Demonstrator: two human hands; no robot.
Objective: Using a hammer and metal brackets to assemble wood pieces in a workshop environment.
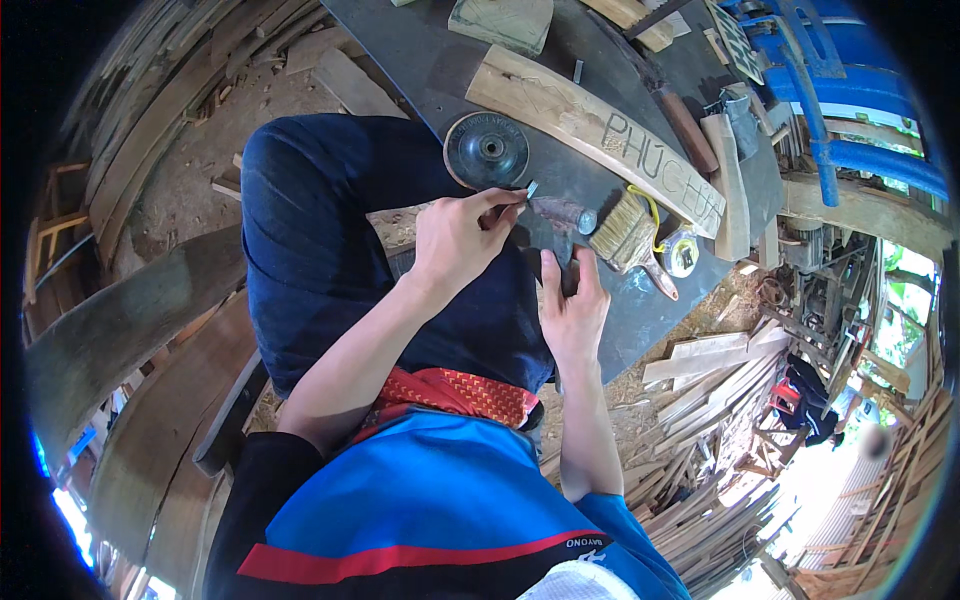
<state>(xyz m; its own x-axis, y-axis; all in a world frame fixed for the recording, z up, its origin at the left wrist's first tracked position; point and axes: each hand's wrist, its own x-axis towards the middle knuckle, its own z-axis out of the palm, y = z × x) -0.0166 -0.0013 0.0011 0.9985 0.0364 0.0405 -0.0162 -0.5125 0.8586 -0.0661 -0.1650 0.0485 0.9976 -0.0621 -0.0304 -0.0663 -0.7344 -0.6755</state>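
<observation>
My left hand pinches a small shiny metal piece between thumb and fingertips, close to the table's near edge. What kind of piece it is, I cannot make out. In my right hand, a hammer is gripped by its dark handle, its head just right of the metal piece. Beyond my left fingers a round dark metal disc with a centre hole lies on the table. A long pale wooden piece with carved and drawn lettering stretches across the table behind the hammer.
Right of the hammer lie a wide paintbrush and a tape measure. A wooden-handled tool and a metal cup stand farther back on the dark table. Wood planks are heaped on the floor; blue machinery stands behind.
</observation>
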